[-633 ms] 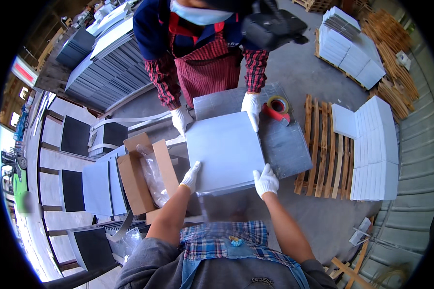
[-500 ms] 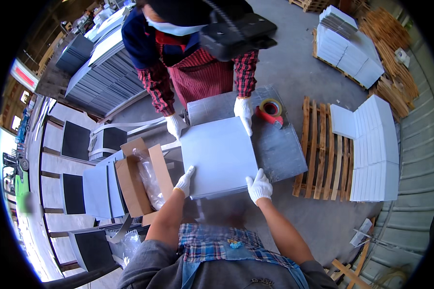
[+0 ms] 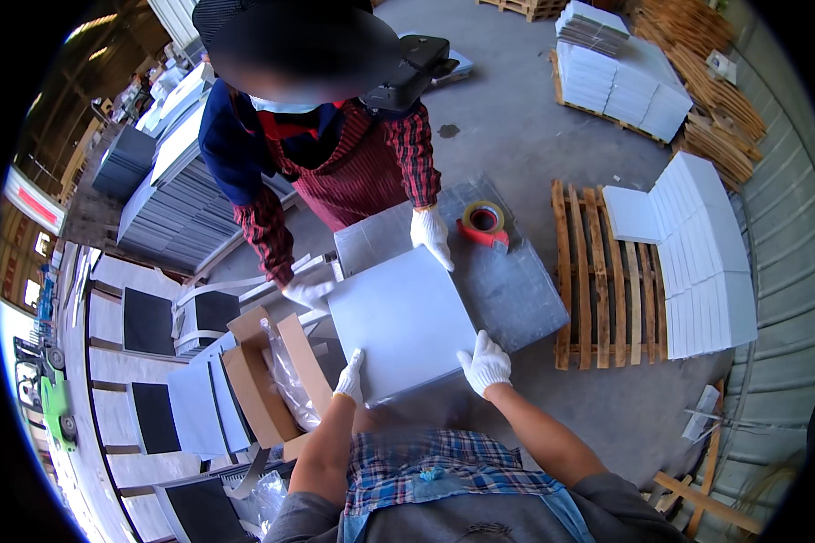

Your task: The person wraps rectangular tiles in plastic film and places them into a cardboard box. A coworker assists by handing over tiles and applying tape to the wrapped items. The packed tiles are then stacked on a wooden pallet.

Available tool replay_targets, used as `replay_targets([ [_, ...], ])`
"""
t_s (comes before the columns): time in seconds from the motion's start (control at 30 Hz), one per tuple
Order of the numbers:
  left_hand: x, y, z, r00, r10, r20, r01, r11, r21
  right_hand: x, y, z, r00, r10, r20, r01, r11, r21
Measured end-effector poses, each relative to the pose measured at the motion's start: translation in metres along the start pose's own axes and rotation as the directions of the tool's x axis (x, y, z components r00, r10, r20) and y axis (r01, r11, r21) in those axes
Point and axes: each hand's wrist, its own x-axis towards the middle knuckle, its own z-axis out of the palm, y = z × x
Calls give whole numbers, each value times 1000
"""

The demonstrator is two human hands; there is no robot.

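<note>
Left hand, right hand clamping near edge of grey tile; co-worker's gloved hands gripping its far edge, I'm seeing tape roll beyond tile.

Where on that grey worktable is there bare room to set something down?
The grey worktable is bare to the right of the light grey tile, below the red tape dispenser. The left side is crowded: an open cardboard box with plastic wrap sits there. Left hand, right hand and a co-worker's gloved hands hold the tile's edges.
</note>
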Motion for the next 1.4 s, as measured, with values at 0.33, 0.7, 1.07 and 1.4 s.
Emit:
replay_targets([
  [0.33,-13,10,8,991,23,131,-13,997,-81,-4,-7,-5,997,51,61,-46,996,-78],
  [0.7,-206,135,132,874,387,292,-484,654,582,19,-14,-78,998,-44,47,26,940,341],
  [1.07,-225,134,270,669,529,522,-707,237,667,36,-3,-241,993,-32,114,-56,718,694],
  [1.4,-244,170,277,-112,216,970,-610,-786,105,47,-1,-249,989,90,121,-140,840,525],
])
